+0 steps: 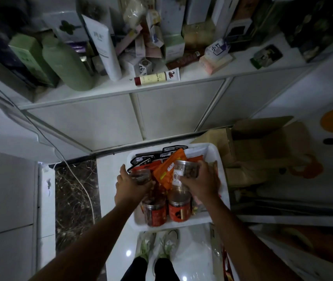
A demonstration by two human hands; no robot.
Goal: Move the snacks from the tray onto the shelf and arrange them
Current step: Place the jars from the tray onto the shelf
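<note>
A white tray [220, 157] lies on the floor below me, holding snack jars and packets. My left hand [130, 184] grips a clear jar [141, 176] of dark snacks at the tray's left side. My right hand [202, 182] grips a second clear jar [186, 170] with a white label, tilted above the tray. Two red-labelled jars [178, 208] stand upright at the tray's near edge. An orange packet [166, 171] and black packets [153, 158] lie toward the far end. The white shelf [202, 74] runs across above the tray.
The shelf is crowded with bottles, a white tube [102, 45], a red-capped tube [157, 78] near its front edge, and boxes. An open cardboard box [263, 147] stands right of the tray. A white cable [80, 179] trails over the dark floor on the left. My shoes [158, 244] stand behind the tray.
</note>
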